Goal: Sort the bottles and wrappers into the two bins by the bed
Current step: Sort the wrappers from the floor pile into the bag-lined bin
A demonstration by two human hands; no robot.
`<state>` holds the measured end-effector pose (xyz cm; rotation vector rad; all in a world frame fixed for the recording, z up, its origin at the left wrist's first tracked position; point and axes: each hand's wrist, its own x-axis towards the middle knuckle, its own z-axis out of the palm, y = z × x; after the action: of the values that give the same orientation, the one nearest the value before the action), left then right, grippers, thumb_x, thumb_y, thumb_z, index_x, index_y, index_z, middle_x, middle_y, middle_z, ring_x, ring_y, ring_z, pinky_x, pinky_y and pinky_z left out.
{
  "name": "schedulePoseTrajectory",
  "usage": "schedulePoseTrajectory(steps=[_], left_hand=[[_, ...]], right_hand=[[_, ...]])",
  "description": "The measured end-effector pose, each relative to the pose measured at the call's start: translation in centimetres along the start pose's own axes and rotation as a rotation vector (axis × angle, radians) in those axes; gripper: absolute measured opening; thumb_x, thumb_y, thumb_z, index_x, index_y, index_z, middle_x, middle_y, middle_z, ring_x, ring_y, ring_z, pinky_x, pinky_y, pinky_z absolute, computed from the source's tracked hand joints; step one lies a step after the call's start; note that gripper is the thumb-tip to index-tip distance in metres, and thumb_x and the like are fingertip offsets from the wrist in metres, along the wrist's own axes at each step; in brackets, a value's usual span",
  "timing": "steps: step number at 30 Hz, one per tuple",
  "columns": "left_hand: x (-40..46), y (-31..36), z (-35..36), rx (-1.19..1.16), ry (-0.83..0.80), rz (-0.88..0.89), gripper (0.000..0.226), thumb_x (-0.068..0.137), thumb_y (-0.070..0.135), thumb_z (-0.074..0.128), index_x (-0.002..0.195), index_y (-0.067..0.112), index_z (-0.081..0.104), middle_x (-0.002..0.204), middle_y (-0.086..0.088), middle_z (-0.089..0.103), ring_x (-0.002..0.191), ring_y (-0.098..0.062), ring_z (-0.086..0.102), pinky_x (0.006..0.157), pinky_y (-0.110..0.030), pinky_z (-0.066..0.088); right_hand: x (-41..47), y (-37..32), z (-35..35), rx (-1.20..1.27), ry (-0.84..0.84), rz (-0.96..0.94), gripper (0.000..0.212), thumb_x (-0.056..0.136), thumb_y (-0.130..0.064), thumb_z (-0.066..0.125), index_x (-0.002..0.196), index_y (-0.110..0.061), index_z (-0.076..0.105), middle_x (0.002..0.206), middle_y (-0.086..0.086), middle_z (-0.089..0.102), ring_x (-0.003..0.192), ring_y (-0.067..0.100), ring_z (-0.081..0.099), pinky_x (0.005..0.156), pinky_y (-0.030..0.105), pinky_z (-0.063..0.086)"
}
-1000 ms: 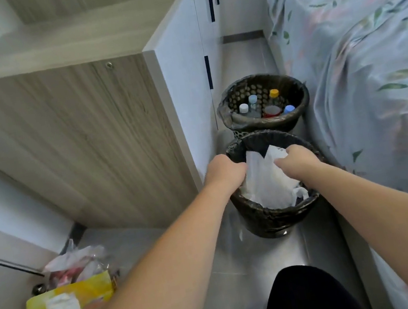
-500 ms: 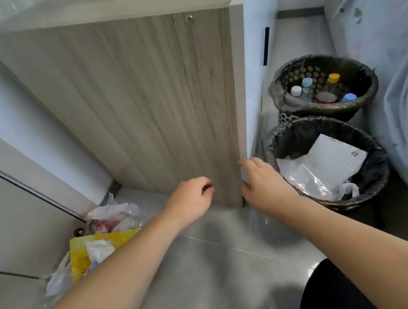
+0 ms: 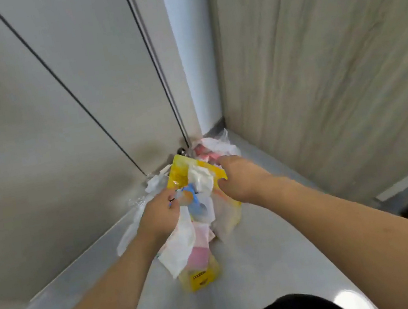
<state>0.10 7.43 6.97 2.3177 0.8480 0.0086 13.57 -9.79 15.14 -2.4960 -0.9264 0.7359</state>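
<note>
Both arms are now extended from the lower frame edge to mid-frame, having left the bins, which are no longer in view. The left hand (image 3: 159, 215) is curled round white and blue wrappers (image 3: 192, 204); the right hand (image 3: 239, 178) is closed on the yellow packet (image 3: 182, 174). Behind, pink-and-white litter (image 3: 212, 147) lies against the grey panel (image 3: 53, 98). Judged: another load of wrappers is being gathered.
</note>
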Motion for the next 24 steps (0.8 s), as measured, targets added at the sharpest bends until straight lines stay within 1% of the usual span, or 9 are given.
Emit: schedulePoseTrajectory(steps=[3, 5, 7, 9, 12, 14, 17, 20, 24], left_hand=[[-0.6, -6.5, -0.5, -0.002, 0.040, -0.182, 0.019, 0.095, 0.015, 0.050, 0.110, 0.010, 0.062, 0.108, -0.007, 0.063, 0.102, -0.027, 0.058, 0.079, -0.029, 0.039], [-1.3, -10.2, -0.1, -0.040, 0.074, -0.308, 0.030, 0.095, 0.015, 0.054, 0.124, 0.007, 0.059, 0.126, -0.012, 0.060, 0.114, -0.029, 0.057, 0.094, -0.031, 0.040], [-1.8, -13.0, 0.7, -0.060, 0.106, -0.405, 0.038, 0.095, 0.017, 0.055, 0.132, 0.007, 0.055, 0.135, -0.013, 0.055, 0.122, -0.030, 0.053, 0.103, -0.034, 0.038], [-2.1, -14.8, 2.0, -0.061, 0.119, -0.450, 0.042, 0.095, 0.019, 0.056, 0.135, 0.008, 0.053, 0.139, -0.013, 0.053, 0.125, -0.030, 0.051, 0.107, -0.036, 0.038], [-2.7, -16.5, 4.0, -0.062, 0.116, -0.453, 0.044, 0.094, 0.020, 0.056, 0.136, 0.010, 0.050, 0.141, -0.012, 0.051, 0.126, -0.030, 0.050, 0.106, -0.038, 0.040], [-3.2, -17.9, 5.1, 0.071, 0.171, -0.414, 0.047, 0.091, 0.019, 0.059, 0.136, 0.007, 0.050, 0.141, -0.014, 0.050, 0.128, -0.033, 0.045, 0.107, -0.041, 0.038], [-3.9, -20.0, 6.5, 0.170, 0.264, -0.406, 0.052, 0.088, 0.028, 0.055, 0.135, 0.006, 0.051, 0.141, -0.017, 0.049, 0.130, -0.037, 0.042, 0.108, -0.048, 0.036], [-4.9, -21.0, 9.0, 0.212, 0.221, -0.359, 0.053, 0.095, 0.040, 0.043, 0.142, 0.015, 0.045, 0.152, -0.013, 0.036, 0.138, -0.033, 0.033, 0.115, -0.049, 0.028], [-5.2, -22.4, 11.6, 0.260, 0.306, -0.339, 0.048, 0.094, 0.038, 0.039, 0.137, 0.019, 0.049, 0.150, -0.012, 0.038, 0.137, -0.032, 0.036, 0.115, -0.049, 0.023]], right_hand=[[2.5, -3.6, 3.4, -0.031, -0.118, -0.043, 0.046, 0.092, -0.020, 0.050, 0.136, -0.010, 0.043, 0.138, 0.013, 0.047, 0.124, 0.030, 0.048, 0.099, 0.037, 0.043], [3.6, -5.2, 5.6, -0.056, -0.198, -0.051, 0.047, 0.093, -0.020, 0.049, 0.139, -0.010, 0.041, 0.137, 0.012, 0.046, 0.123, 0.030, 0.049, 0.097, 0.037, 0.045], [4.5, -5.8, 7.6, -0.073, -0.251, -0.050, 0.044, 0.094, -0.017, 0.048, 0.137, -0.008, 0.041, 0.135, 0.013, 0.047, 0.118, 0.030, 0.052, 0.090, 0.032, 0.046], [4.9, -5.6, 9.4, -0.094, -0.270, -0.047, 0.043, 0.094, -0.014, 0.047, 0.136, -0.006, 0.040, 0.133, 0.014, 0.047, 0.115, 0.031, 0.053, 0.083, 0.031, 0.043], [5.3, -4.8, 11.7, -0.235, -0.287, -0.057, 0.049, 0.091, -0.012, 0.046, 0.139, -0.007, 0.036, 0.130, 0.015, 0.044, 0.112, 0.033, 0.051, 0.086, 0.037, 0.045], [5.5, -4.2, 12.7, -0.362, -0.293, -0.101, 0.048, 0.091, -0.013, 0.046, 0.137, -0.010, 0.038, 0.130, 0.012, 0.044, 0.111, 0.032, 0.049, 0.086, 0.039, 0.044], [5.9, -3.8, 13.8, -0.501, -0.294, -0.250, 0.047, 0.092, -0.017, 0.048, 0.138, -0.013, 0.039, 0.133, 0.010, 0.043, 0.114, 0.031, 0.047, 0.085, 0.037, 0.040], [6.1, -3.6, 15.4, -0.631, -0.309, -0.406, 0.053, 0.091, -0.021, 0.050, 0.141, -0.015, 0.035, 0.141, 0.009, 0.038, 0.123, 0.031, 0.041, 0.101, 0.041, 0.035], [6.8, -3.4, 17.8, -0.701, -0.277, -0.570, 0.064, 0.089, -0.021, 0.058, 0.145, -0.018, 0.028, 0.149, 0.010, 0.029, 0.130, 0.030, 0.035, 0.104, 0.041, 0.033]])
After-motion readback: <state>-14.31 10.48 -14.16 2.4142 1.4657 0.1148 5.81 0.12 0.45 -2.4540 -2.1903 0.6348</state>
